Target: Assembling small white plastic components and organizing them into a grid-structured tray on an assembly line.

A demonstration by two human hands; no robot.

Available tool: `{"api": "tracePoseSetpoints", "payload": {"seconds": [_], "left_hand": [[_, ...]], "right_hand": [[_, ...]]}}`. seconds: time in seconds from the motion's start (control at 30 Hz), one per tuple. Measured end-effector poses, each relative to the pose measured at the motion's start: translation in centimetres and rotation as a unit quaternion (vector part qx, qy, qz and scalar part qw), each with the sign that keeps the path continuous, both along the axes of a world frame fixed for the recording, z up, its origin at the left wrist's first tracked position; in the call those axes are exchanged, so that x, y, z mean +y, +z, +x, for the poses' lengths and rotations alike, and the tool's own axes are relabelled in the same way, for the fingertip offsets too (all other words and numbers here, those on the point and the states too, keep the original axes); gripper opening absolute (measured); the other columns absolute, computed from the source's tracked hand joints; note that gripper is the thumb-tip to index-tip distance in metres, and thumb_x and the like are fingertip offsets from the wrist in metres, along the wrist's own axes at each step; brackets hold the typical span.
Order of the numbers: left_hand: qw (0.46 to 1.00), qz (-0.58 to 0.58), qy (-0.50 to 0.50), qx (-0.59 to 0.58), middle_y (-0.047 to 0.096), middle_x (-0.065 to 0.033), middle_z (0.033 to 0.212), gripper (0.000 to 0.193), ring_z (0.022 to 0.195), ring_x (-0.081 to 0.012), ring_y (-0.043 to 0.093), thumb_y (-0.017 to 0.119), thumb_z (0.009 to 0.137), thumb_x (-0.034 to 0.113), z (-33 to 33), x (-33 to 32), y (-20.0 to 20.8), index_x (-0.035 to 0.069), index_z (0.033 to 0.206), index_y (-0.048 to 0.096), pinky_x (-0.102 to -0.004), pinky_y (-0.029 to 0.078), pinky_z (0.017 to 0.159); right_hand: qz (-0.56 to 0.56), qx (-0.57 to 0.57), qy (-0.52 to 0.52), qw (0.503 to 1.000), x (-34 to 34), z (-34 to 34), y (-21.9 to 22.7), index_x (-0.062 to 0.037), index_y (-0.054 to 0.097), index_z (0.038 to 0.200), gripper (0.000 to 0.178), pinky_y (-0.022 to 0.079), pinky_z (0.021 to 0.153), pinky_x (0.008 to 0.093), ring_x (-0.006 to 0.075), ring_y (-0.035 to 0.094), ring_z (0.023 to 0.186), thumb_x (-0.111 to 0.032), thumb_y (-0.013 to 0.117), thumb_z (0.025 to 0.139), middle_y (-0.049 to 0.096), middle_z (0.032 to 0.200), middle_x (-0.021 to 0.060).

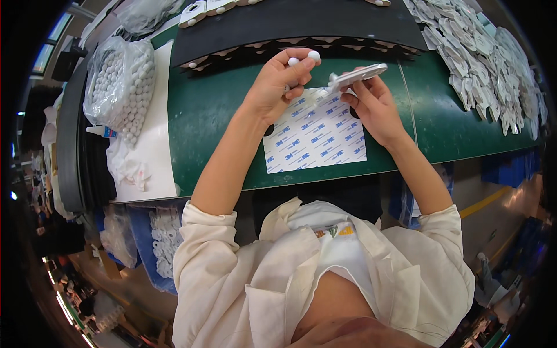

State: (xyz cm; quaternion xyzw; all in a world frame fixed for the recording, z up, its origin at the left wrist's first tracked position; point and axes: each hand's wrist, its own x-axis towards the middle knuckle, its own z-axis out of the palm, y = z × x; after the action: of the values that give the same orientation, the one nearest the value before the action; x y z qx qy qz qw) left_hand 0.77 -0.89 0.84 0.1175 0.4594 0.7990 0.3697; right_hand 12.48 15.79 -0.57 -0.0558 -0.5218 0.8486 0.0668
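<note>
My left hand (271, 86) is closed around small white balls. One white ball (314, 55) is pinched at the fingertips, and a second ball (293, 61) sits against the curled fingers. Something small and pale shows lower in the same grip, too hidden to name. To the right, my right hand (377, 110) grips a flat white plastic part (366, 72) with a rounded knob at its left end, tilted above the table. Below both hands lies a white sheet with a repeated blue print (316, 142), with dark round spots near its side edges.
A clear bag of white balls (119, 81) stands at the left of the green table (214, 133). White plastic parts (476, 64) are heaped at the back right. A long black rack (301, 26) spans the back. A crumpled white cloth (129, 168) lies at the left.
</note>
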Motion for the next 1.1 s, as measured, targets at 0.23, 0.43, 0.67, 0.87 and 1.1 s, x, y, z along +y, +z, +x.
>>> {"api": "tracePoseSetpoints", "payload": {"seconds": [0.23, 0.43, 0.67, 0.87, 1.1], "left_hand": [[0.998, -0.020, -0.039, 0.042, 0.060, -0.0049, 0.092, 0.038, 0.060, -0.0032, 0.042, 0.065, 0.081, 0.015, 0.8, 0.3, 0.7, 0.005, 0.116, 0.054, -0.0129, 0.028, 0.042], [0.996, -0.070, -0.041, 0.037, 0.061, -0.0028, 0.081, 0.026, 0.057, -0.0021, 0.042, 0.068, 0.079, 0.015, 0.9, 0.3, 0.6, 0.006, 0.102, 0.060, -0.0138, 0.027, 0.042], [0.994, -0.084, -0.044, 0.051, 0.060, -0.0011, 0.073, 0.021, 0.055, -0.0016, 0.042, 0.071, 0.076, 0.016, 1.1, 0.4, 0.7, 0.006, 0.092, 0.061, -0.0144, 0.026, 0.043], [0.986, -0.129, -0.079, 0.067, 0.062, -0.0048, 0.078, 0.020, 0.055, -0.0022, 0.041, 0.070, 0.077, 0.019, 1.1, 0.4, 0.6, 0.007, 0.090, 0.060, -0.0138, 0.030, 0.042], [0.984, -0.131, -0.100, 0.074, 0.060, -0.0030, 0.073, 0.021, 0.054, -0.0018, 0.039, 0.070, 0.077, 0.026, 1.3, 0.2, 0.9, 0.009, 0.082, 0.059, -0.0144, 0.028, 0.042]], "right_hand": [[-0.088, 0.011, 0.005, 0.996, 0.9, -0.1, -0.4, -0.0059, 0.048, 0.114, 0.024, 0.041, 0.090, 0.0319, 0.0158, 0.051, 0.103, -0.017, 0.046, 0.093, 0.053, 0.112, 0.0066], [-0.083, 0.020, 0.001, 0.996, 1.0, -0.2, -0.4, -0.0055, 0.048, 0.113, 0.023, 0.041, 0.091, 0.0319, 0.0157, 0.051, 0.104, -0.017, 0.046, 0.093, 0.053, 0.112, 0.0065], [-0.073, 0.019, -0.010, 0.997, 0.9, -0.3, -0.3, -0.0055, 0.048, 0.113, 0.023, 0.041, 0.091, 0.0323, 0.0159, 0.051, 0.104, -0.017, 0.046, 0.093, 0.053, 0.111, 0.0068], [-0.048, 0.022, -0.011, 0.999, 0.7, -0.2, -0.1, -0.0059, 0.048, 0.114, 0.022, 0.043, 0.090, 0.0328, 0.0165, 0.051, 0.104, -0.014, 0.045, 0.094, 0.053, 0.110, 0.0073], [-0.033, 0.051, 0.007, 0.998, 0.7, -0.1, -0.3, -0.0091, 0.048, 0.116, 0.023, 0.044, 0.089, 0.0328, 0.0163, 0.052, 0.103, -0.013, 0.044, 0.094, 0.052, 0.113, 0.0071]]}}
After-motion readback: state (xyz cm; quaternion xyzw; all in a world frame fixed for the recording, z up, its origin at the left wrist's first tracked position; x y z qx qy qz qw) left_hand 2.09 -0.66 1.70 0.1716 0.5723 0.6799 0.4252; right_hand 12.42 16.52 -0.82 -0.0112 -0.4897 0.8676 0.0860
